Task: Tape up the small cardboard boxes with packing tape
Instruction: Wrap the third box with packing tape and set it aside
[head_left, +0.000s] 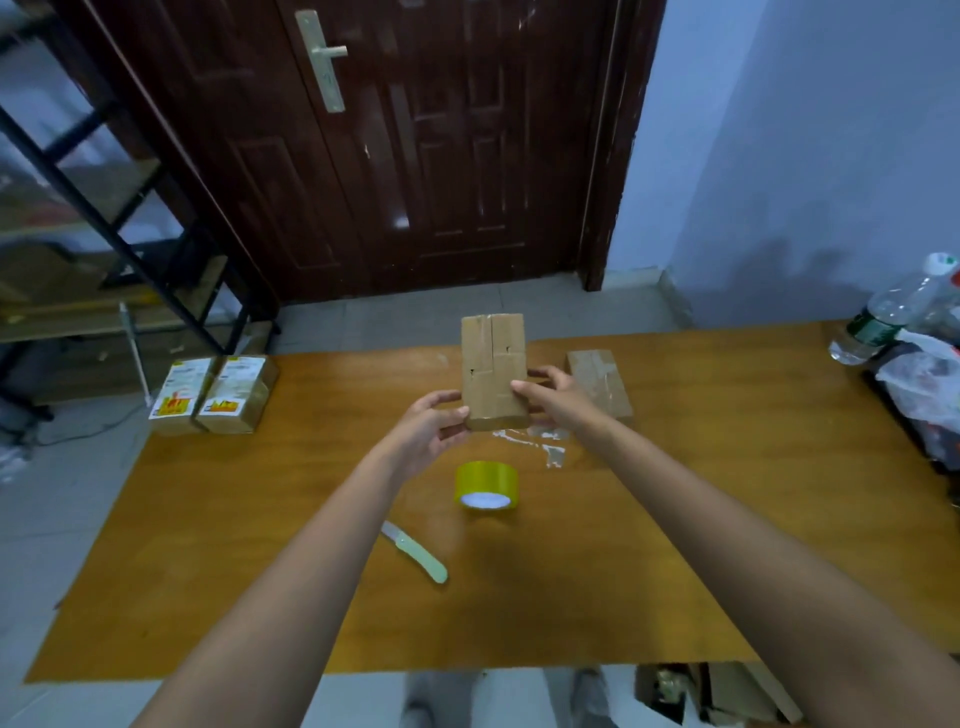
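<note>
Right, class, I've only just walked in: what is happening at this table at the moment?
A person holds a small cardboard box up over the wooden table, the left hand gripping its lower left side and the right hand its right edge. The yellow tape roll and a pale-handled knife lie untouched on the table below. Another small box lies to the right, and two labelled boxes at the far left corner.

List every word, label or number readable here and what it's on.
None can be read.
Two labelled boxes: white and yellow labels with red marks, too blurred.
Bottle: green label, too small.
Held box: no print visible.
Tape roll: no print visible.
</note>
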